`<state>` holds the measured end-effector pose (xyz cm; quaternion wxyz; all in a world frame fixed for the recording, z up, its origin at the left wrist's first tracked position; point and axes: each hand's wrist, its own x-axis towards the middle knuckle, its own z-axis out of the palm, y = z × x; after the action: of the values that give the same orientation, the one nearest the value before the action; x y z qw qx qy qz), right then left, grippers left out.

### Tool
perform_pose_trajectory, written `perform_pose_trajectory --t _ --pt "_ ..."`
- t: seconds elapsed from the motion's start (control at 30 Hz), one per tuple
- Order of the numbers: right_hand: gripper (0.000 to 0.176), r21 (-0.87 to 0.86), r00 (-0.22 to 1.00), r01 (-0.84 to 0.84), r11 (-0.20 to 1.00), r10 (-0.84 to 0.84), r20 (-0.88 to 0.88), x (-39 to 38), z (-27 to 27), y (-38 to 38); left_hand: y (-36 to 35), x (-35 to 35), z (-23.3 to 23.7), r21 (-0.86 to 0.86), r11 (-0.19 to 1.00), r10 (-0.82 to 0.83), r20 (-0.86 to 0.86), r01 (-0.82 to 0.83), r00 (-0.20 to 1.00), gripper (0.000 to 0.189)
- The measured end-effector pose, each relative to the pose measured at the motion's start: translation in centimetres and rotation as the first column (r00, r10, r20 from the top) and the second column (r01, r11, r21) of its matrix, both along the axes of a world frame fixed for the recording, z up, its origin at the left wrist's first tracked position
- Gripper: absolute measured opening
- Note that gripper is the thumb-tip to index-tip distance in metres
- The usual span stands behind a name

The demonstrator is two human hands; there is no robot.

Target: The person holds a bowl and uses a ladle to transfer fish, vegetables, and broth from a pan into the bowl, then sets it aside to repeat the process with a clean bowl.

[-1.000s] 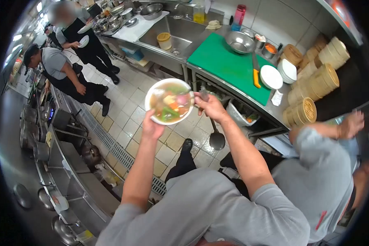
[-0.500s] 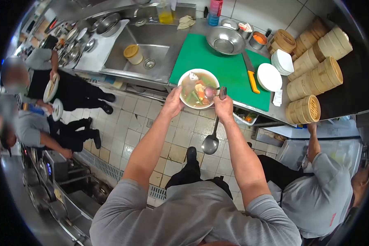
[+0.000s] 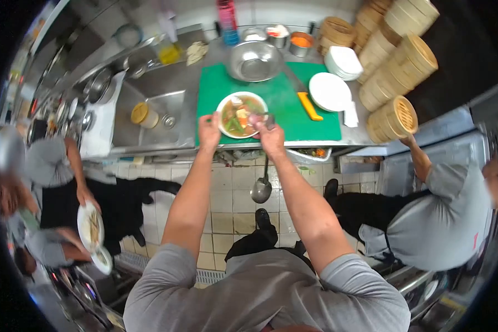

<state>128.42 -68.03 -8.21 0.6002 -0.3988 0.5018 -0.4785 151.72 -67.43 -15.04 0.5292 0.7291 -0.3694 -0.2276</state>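
Green board (image 3: 304, 130) now underlies the soup bowl (image 3: 240, 137), previously over floor (image 3: 221, 202); carrying seems advanced. Fingers clamped, left hand (image 3: 208, 133) holds its rim; right hand (image 3: 271, 138), the ladle (image 3: 261, 191).

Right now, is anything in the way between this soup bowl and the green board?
Nothing visible stands between the soup bowl and the green board; whether they touch, I can't tell. The metal bowl sits just beyond, the knife to the right.
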Motion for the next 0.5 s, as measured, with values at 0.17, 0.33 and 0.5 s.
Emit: perform_pose_trajectory --t 0.17,0.33,0.5 --pt "0.045 -0.154 0.918 -0.108 0.982 0.039 -0.395 -8.1 2.2 4.6 2.1 -12.2 12.0 -0.421 0.907 0.03 0.002 -0.027 1.0 0.031" --pt "0.033 -0.096 0.802 -0.156 0.983 0.07 -0.593 -20.6 9.0 15.9 -4.0 -27.6 11.0 -0.124 0.772 -0.483 -0.752 0.623 0.448 0.06" --pt "0.012 -0.133 0.654 0.091 0.987 -0.16 -0.739 -30.1 14.9 28.3 -13.0 -36.7 4.9 0.019 0.747 -0.297 -0.885 0.664 0.359 0.07"
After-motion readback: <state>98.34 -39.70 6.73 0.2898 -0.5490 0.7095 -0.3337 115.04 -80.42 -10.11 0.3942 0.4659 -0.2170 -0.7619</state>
